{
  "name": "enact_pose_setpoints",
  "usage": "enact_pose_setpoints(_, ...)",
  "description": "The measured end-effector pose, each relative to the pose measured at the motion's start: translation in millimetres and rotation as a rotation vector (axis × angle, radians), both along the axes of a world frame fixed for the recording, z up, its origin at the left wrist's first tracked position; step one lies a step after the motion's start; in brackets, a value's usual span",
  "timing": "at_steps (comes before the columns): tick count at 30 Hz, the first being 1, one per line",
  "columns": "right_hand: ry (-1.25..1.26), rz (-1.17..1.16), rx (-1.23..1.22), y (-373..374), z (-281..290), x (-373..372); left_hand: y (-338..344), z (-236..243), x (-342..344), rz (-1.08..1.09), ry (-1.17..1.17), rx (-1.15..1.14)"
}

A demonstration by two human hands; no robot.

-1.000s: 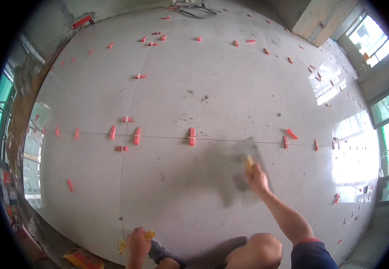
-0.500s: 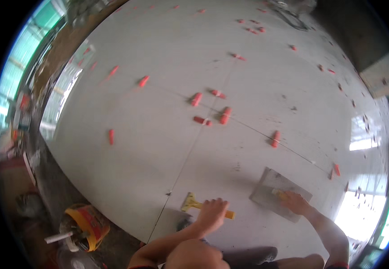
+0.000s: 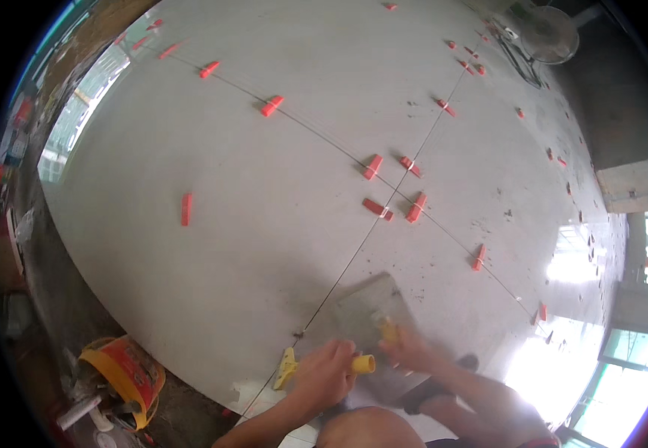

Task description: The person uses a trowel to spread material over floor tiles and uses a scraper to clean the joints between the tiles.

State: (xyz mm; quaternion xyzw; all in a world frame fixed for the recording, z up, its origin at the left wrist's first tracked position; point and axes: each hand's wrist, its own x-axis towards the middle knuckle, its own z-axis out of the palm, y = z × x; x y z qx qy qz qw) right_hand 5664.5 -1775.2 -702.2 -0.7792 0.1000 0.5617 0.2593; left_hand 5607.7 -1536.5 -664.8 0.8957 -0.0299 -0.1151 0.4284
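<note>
My left hand (image 3: 325, 373) is closed round the handle of a yellow scraper (image 3: 286, 368). The scraper's wide head rests at or just over the joint between two large grey tiles (image 3: 212, 299). To its right, my right hand (image 3: 416, 351) grips the yellow handle of a flat rectangular trowel (image 3: 365, 302). The trowel's grey blade is blurred and lies over the tile close to my left hand; whether it touches the tile I cannot tell. A dark crumb (image 3: 299, 334) sits on the joint just beyond the scraper head.
Red levelling wedges (image 3: 416, 207) stand in white clips along the joints ahead. One loose red wedge (image 3: 186, 210) lies on the left tile. An orange-and-yellow bucket (image 3: 131, 373) with tools stands at the lower left. A fan (image 3: 549, 35) stands at the far right.
The trowel has swung left and turned, coming close to my left hand. The scraper has shifted left to the joint and its head has turned. The view has moved as well.
</note>
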Motion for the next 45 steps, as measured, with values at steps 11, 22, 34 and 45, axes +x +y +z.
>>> enact_pose_setpoints(11, -0.260, -0.814, 0.313, 109, -50, 131, 61, 74, 55, 0.446, -0.408, 0.039)
enact_pose_setpoints(22, -0.312, -0.200, 0.169, 73, -21, 107, 29, 64, 31, 0.558, -0.226, -0.050)
enact_pose_setpoints(34, -0.338, -0.068, -0.182, -174, 29, 117, 34, 30, 6, 0.605, -0.158, 0.120)
enact_pose_setpoints(45, -0.473, 0.401, 0.223, 42, 4, 176, 15, 34, 20, 0.582, -0.083, 0.094)
